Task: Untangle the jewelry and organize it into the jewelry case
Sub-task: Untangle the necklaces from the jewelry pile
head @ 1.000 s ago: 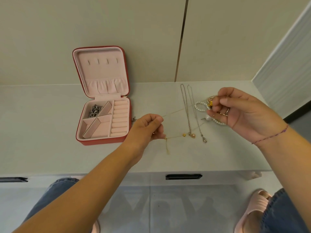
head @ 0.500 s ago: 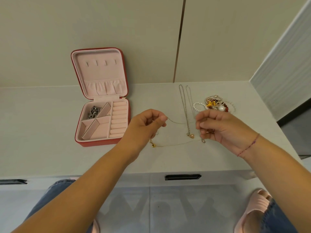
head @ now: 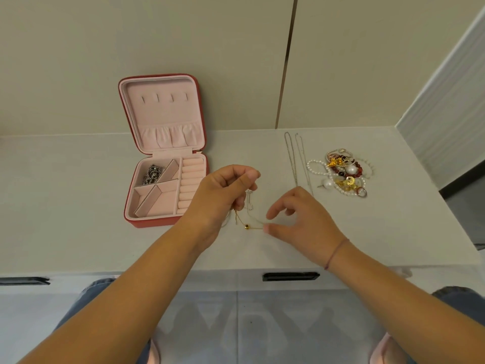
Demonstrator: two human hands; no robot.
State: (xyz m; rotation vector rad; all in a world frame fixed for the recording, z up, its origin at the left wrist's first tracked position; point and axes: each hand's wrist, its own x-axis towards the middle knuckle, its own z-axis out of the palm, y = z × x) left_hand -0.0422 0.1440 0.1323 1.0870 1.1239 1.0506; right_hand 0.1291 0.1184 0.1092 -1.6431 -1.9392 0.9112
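Gathering the gold chain [head: 246, 227] clear of the tangled pile [head: 343, 174], I now hold it slack just beside the jewelry case [head: 154, 222]. My left hand [head: 223, 198] pinches its top and my right hand [head: 301, 222] nips the lower loop, other fingers loose. Judged ready for stowing.

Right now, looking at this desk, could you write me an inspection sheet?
Surface: white countertop.
Job's things: red jewelry case open, silver piece in its back-left compartment; thin gold chain with a bead, between the hands; two silver chains laid straight; tangled pile of pearls, beads and rings, right side.
Clutter: nothing seen.
Grips: left hand pinches the gold chain; right hand's thumb tip touches it, hold unclear.
Cables: nothing seen.
Surroundings: beige cabinet panels behind; black drawer handle below.
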